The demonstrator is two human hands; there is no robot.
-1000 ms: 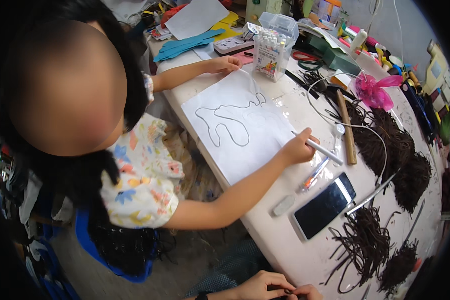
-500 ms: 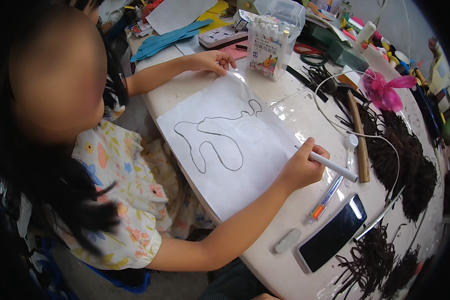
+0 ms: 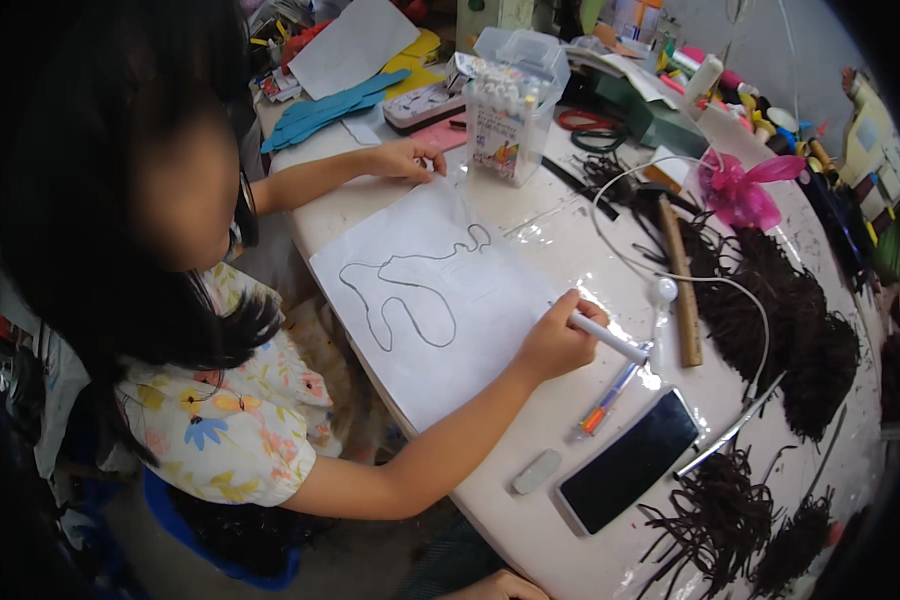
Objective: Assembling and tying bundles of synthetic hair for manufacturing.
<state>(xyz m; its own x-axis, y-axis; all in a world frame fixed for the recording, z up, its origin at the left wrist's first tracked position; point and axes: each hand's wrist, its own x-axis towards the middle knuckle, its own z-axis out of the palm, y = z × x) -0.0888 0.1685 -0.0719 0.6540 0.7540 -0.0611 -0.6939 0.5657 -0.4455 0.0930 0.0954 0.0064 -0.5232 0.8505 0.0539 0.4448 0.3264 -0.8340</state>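
Note:
At the lower edge of the head view only the top of one bare hand shows, seemingly my right hand (image 3: 502, 586), by the dark cloth of a leg (image 3: 440, 570) under the table's rim. Its fingers are mostly cut off, so what it holds, if anything, is hidden. My left hand is out of view. Across from it, another person's right hand grips a light marker pen (image 3: 610, 336) over a white sheet of paper (image 3: 370, 300). A dark curving outline and faint lines are drawn on the sheet. The person's other hand (image 3: 410, 160) rests by the sheet's far corner.
Near me on the white table (image 3: 490, 495) lie an eraser (image 3: 537, 472), a phone (image 3: 630, 460) and a multicolour pen (image 3: 610, 400). A wooden-handled hammer (image 3: 680, 290), dark stringy bundles (image 3: 770, 330) and a white cable lie rightward. A clear marker box (image 3: 510, 120) stands behind.
The view has shifted, so the table items sit further left. The other person's head leans further over the sheet, the pen still in hand. More of my hand shows at the lower edge.

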